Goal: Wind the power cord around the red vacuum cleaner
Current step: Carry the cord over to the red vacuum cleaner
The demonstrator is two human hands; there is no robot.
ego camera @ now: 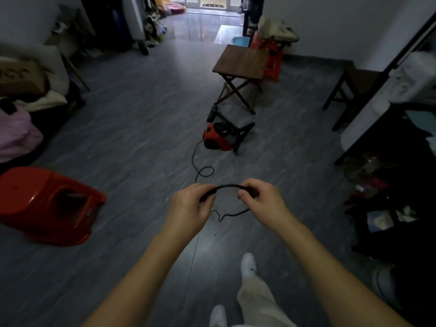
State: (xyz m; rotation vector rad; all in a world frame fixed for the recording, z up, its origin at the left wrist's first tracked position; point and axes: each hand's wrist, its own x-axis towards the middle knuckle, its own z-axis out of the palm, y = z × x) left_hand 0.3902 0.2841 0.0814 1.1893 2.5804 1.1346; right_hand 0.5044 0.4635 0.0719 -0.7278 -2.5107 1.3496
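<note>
The red vacuum cleaner (pixel 218 138) sits on the grey floor a few steps ahead, with its black tube lying across it. A thin black power cord (pixel 197 161) runs from its left side toward me, making one small loop on the floor. My left hand (pixel 192 206) and my right hand (pixel 258 199) are both closed on the cord in front of me, and a short arch of cord spans between them. A slack kinked piece hangs just below the hands.
A red plastic stool (pixel 47 204) lies tipped over at the left. A folding wooden table (pixel 240 64) stands behind the vacuum, a dark chair (pixel 349 90) at the right. Cluttered shelves line the right side, bedding the left. My white shoes show below.
</note>
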